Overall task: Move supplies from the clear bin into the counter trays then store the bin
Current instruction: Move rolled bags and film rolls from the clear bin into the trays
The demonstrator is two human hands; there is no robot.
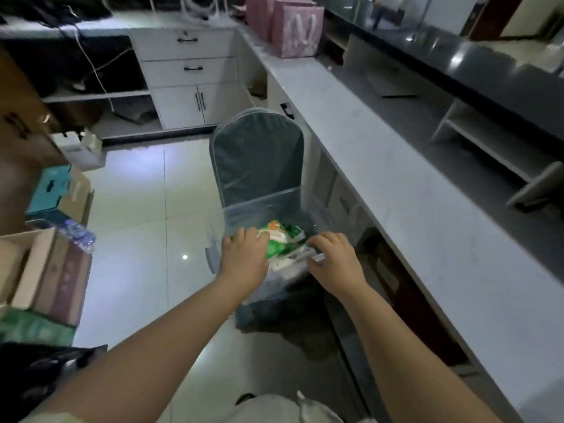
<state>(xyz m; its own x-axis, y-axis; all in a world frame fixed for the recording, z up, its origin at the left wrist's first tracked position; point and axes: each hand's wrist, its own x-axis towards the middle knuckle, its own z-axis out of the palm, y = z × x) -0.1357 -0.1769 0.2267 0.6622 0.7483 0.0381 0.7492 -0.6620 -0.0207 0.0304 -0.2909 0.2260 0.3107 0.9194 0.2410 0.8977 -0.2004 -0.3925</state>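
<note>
Both hands reach into the clear bin (259, 209) on a chair (258, 154) beside the worktop (396, 184). The left hand (244, 254) touches a green packet (282, 239); the right hand (332, 257) curls at the bin's near rim.

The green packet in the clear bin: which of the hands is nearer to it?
Left. The left hand lies against the green packet, fingers on its edge. The right hand sits beside it, over white items lower in the clear bin.

The chair back (258, 157) rises just behind the clear bin (259, 209), closing off the far side. The table (396, 184) edge hems the right; open tiled floor (137, 239) lies left, bounded by stacked cardboard boxes (45, 270).
</note>
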